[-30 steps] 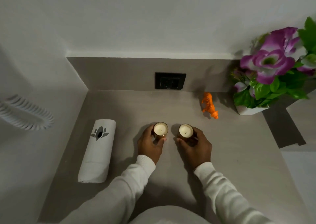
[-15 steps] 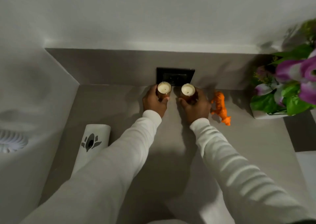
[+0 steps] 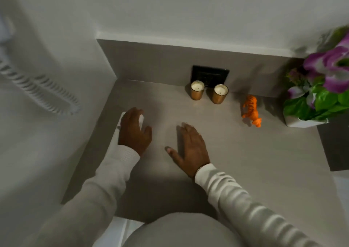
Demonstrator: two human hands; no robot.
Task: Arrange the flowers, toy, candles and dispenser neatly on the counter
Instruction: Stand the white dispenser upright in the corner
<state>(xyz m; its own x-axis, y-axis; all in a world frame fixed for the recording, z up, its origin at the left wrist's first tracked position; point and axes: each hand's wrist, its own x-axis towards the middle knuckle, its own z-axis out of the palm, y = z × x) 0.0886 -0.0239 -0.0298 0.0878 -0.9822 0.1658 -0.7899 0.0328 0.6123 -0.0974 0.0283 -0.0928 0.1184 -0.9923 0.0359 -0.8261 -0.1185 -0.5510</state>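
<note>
The flowers (image 3: 324, 88) sit far right on the tabletop (image 3: 245, 161); lift their pot, petals bend. Your left hand (image 3: 134, 131) covers the smooth, light dispenser (image 3: 141, 118); wrap its middle. Your right hand (image 3: 190, 148) hovers open. Glass candles (image 3: 207, 93) stand at the back; the toy (image 3: 252, 110) is tiny.

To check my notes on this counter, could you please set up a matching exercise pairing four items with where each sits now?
Column one:
1. candles
2. toy tiger
3. flowers
4. dispenser

Column two:
A. far right, in a white pot
B. under the left hand
C. at the back, below the black wall outlet
D. between the candles and the flowers

Pairs: 1-C, 2-D, 3-A, 4-B
</note>
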